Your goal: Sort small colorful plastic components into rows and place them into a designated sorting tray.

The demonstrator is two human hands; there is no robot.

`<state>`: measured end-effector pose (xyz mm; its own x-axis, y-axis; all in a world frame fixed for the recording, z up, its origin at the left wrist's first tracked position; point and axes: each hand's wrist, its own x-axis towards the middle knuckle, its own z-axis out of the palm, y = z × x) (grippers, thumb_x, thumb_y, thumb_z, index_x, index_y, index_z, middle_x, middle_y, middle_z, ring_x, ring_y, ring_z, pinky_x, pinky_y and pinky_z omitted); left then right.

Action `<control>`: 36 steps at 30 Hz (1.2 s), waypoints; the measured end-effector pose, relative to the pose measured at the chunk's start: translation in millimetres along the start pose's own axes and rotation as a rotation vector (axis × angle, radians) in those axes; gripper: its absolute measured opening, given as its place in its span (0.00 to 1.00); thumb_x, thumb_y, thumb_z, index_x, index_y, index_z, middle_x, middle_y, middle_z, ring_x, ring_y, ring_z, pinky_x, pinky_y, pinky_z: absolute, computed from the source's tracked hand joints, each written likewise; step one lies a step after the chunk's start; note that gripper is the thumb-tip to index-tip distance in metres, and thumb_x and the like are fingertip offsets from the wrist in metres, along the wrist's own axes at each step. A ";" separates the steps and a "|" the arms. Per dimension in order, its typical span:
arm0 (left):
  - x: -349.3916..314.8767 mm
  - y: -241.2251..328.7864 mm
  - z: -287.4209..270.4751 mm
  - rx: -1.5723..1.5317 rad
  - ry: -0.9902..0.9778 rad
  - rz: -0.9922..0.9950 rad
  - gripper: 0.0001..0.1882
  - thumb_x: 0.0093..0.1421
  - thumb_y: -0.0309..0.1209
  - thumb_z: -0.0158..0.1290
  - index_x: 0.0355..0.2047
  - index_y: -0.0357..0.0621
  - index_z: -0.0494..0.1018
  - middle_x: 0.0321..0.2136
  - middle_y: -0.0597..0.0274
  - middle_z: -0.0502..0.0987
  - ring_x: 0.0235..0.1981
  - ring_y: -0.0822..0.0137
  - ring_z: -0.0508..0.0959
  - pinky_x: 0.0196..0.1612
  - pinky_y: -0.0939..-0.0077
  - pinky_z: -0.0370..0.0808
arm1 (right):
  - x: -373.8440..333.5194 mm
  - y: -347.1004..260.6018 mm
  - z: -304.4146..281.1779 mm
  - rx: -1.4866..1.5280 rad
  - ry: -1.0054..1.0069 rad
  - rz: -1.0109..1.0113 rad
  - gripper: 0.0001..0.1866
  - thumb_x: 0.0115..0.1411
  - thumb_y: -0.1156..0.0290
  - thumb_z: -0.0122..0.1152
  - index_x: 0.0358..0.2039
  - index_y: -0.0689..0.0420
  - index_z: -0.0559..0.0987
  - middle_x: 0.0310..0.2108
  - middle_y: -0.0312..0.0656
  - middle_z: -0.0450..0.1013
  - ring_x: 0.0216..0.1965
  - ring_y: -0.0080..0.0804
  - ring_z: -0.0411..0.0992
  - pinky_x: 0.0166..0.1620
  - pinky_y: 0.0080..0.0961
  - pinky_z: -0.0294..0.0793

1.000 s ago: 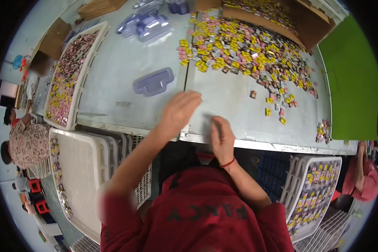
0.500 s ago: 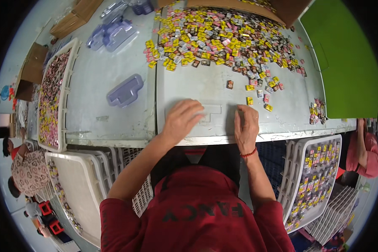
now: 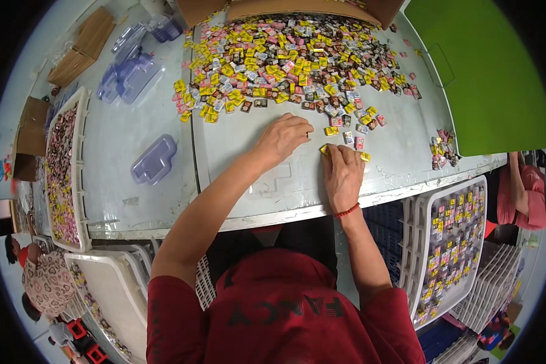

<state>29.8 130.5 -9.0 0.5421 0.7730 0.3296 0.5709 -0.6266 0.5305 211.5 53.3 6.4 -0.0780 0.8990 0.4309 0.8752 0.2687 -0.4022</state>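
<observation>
The person's right hand (image 3: 344, 170) pinches a small yellow packet (image 3: 324, 149) above the table (image 3: 224, 203). The left hand (image 3: 285, 138) curls its fingers nearby; nobody can tell if they hold anything. Past both hands, a big messy heap of packets (image 3: 273, 67) reaches a brown box (image 3: 309, 8). A purple tray (image 3: 155, 159) sits left, a green board (image 3: 479, 79) right.
</observation>
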 end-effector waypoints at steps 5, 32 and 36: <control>17.0 10.9 10.5 -0.039 0.016 0.007 0.14 0.52 0.27 0.59 0.41 0.40 0.76 0.41 0.59 0.76 0.44 0.58 0.72 0.50 0.67 0.70 | 7.4 4.2 -10.9 -0.061 -0.032 0.059 0.12 0.54 0.74 0.63 0.40 0.60 0.78 0.34 0.46 0.75 0.38 0.42 0.72 0.44 0.36 0.67; 63.0 20.3 18.7 0.177 -0.090 0.214 0.19 0.56 0.25 0.47 0.49 0.43 0.72 0.39 0.57 0.73 0.41 0.55 0.73 0.46 0.65 0.73 | 48.1 62.5 -33.8 0.131 -0.416 -0.112 0.15 0.55 0.74 0.59 0.45 0.54 0.79 0.35 0.44 0.73 0.38 0.43 0.73 0.41 0.35 0.71; 53.3 13.5 19.8 0.153 0.002 0.158 0.14 0.56 0.31 0.54 0.42 0.42 0.73 0.35 0.58 0.72 0.40 0.55 0.74 0.41 0.63 0.74 | 40.4 73.1 -32.4 0.090 -0.388 -0.149 0.15 0.56 0.75 0.59 0.45 0.55 0.78 0.36 0.43 0.74 0.39 0.43 0.73 0.43 0.33 0.71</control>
<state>78.6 161.2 0.2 0.6312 0.6638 0.4011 0.5657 -0.7478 0.3474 287.8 98.1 20.5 -0.3894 0.9071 0.1600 0.7971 0.4189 -0.4350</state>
